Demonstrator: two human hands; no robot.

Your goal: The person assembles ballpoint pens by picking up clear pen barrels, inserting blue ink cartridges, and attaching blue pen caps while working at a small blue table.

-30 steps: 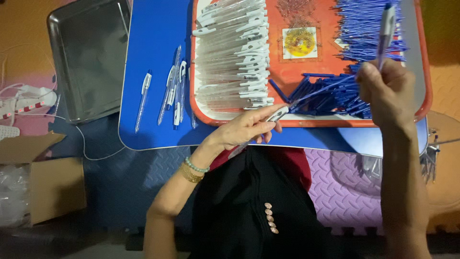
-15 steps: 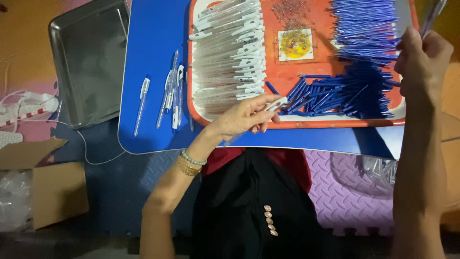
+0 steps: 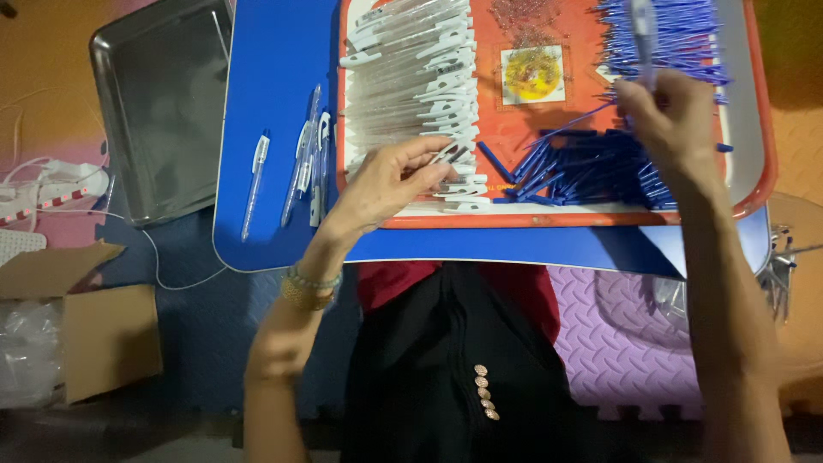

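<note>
An orange tray (image 3: 549,219) lies on a blue table (image 3: 274,103). It holds a stack of clear pen barrels with white clips (image 3: 411,77), a pile of blue pen refills (image 3: 583,167) and a yellow-centred white square (image 3: 531,75) with small springs. My left hand (image 3: 390,180) reaches onto the tray's near left and pinches a white-clipped pen barrel (image 3: 453,154) at the bottom of the stack. My right hand (image 3: 673,120) hovers over the refills and grips an upright pen (image 3: 643,34), blurred.
Several finished pens (image 3: 304,167) lie on the blue table left of the tray. A steel tray (image 3: 159,111) sits further left on the floor, near a white power strip (image 3: 51,184) and a cardboard box (image 3: 94,330). Purple foam mat (image 3: 617,334) lies under the table's right side.
My left hand moved up from the tray's front edge to the barrel stack. My right hand swung in from the far right to above the refill pile, still holding the pen.
</note>
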